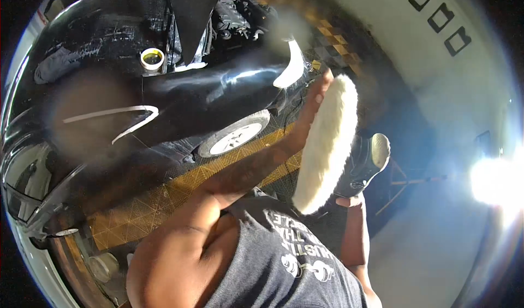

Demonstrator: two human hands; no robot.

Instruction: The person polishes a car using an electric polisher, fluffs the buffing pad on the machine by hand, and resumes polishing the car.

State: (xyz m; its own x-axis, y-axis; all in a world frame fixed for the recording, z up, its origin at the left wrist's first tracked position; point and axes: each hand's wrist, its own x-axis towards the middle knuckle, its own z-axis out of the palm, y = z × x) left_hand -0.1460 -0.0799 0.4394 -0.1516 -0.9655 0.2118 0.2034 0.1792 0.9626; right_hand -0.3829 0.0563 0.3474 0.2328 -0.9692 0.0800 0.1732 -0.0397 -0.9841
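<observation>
Floor (pixel 123 226), eight o'clock: we seemingly steady wool pad (pixel 328 144), left fingers (pixel 326 81) outstretched, right fingers (pixel 345 201) gripping polisher (pixel 357 166), balance likely needed next.

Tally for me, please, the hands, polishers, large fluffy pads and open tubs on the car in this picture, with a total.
Hands: 2 (left hand, right hand)
Polishers: 1
Large fluffy pads: 1
Open tubs on the car: 1
Total: 5

Single head-worn view, facing forward and down, fairly near.
</observation>
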